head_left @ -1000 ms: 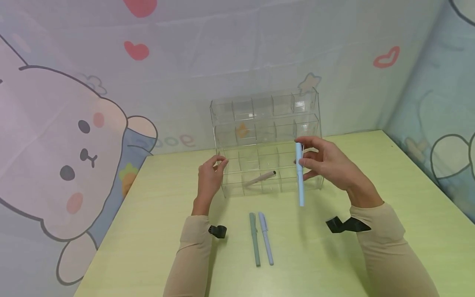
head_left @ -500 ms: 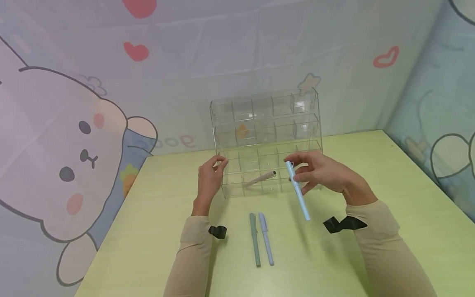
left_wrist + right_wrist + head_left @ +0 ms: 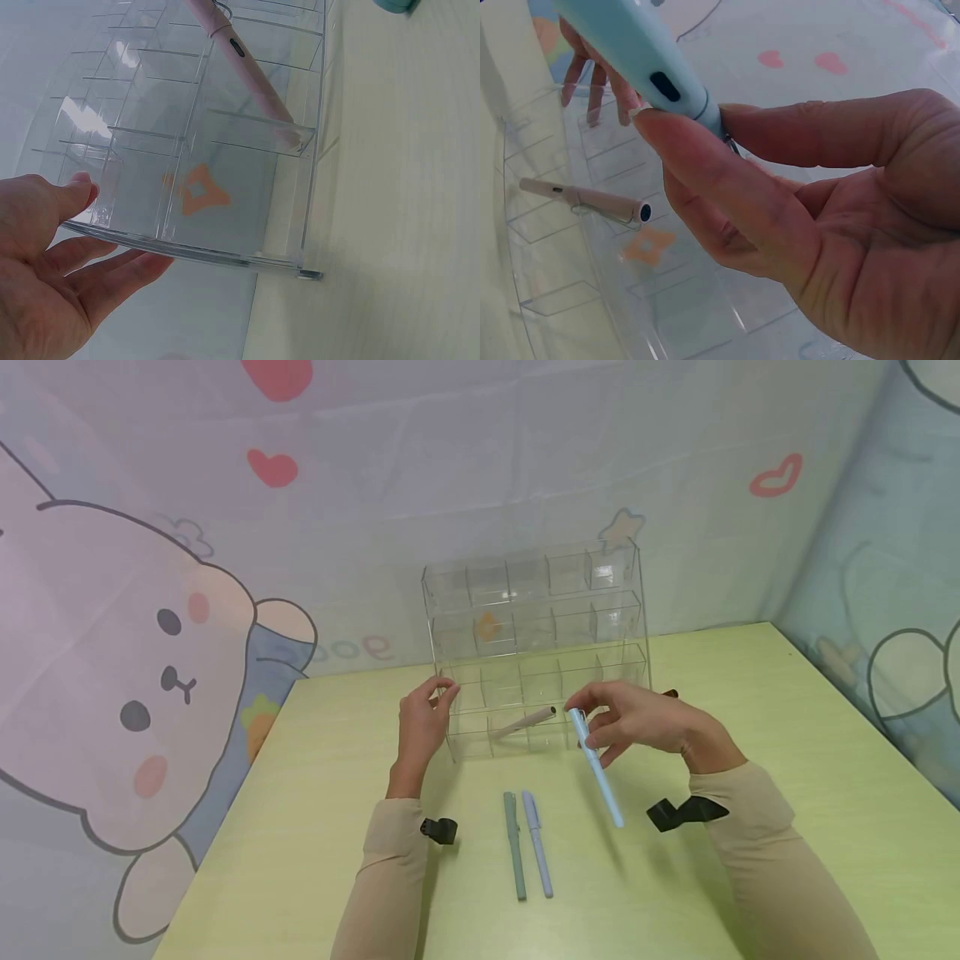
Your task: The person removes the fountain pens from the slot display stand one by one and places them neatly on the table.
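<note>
My right hand (image 3: 637, 718) pinches a light blue pen (image 3: 597, 768) near its clip end, in front of the rack's lower right part. The pen slants, its lower end nearer me; its barrel (image 3: 641, 56) fills the top of the right wrist view. My left hand (image 3: 423, 718) grips the left side panel of a clear acrylic rack (image 3: 525, 681), thumb on one face and fingers on the other, as the left wrist view shows. A pale pink pen (image 3: 528, 721) leans in the rack's bottom row (image 3: 251, 71). Behind my right hand a dark reddish tip (image 3: 670, 693) shows, mostly hidden.
On the pale yellow-green table (image 3: 315, 827), a green pen (image 3: 514, 843) and a lavender pen (image 3: 537, 843) lie side by side in front of the rack. A printed cloth (image 3: 360, 485) hangs behind, and another stretch of cloth (image 3: 885, 568) stands at the right.
The right hand has come down and slightly left with the light blue pen, which has gone from nearly upright to slanting. The left hand keeps its place on the rack.
</note>
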### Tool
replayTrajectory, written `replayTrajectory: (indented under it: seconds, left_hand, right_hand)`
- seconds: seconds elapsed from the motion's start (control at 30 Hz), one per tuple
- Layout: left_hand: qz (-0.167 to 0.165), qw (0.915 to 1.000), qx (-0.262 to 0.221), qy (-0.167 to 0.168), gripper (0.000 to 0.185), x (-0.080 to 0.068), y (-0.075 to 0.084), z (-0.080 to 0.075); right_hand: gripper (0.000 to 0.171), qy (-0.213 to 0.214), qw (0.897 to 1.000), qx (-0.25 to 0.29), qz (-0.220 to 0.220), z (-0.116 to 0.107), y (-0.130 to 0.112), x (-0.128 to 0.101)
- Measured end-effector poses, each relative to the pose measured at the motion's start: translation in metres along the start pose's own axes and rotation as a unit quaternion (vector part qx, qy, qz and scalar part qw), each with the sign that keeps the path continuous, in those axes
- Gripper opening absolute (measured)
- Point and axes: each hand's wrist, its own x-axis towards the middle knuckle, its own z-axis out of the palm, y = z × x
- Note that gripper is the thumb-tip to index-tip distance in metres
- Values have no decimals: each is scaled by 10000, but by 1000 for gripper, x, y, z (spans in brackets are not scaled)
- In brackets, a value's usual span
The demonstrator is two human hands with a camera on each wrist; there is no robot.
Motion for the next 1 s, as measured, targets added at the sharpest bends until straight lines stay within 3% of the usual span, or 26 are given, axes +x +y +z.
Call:
replayTrajectory:
  seconds: [0.57,1.0]
  left_hand:
    - [-21,10000,-61,-4,18,-1,2,0]
    - [-95,10000,-26,9,20,-1,3,-1]
  right_hand:
    - [47,-34,9975,-210,676,6,23,17]
    - [37,-71,9954,-174,937,3,35,27]
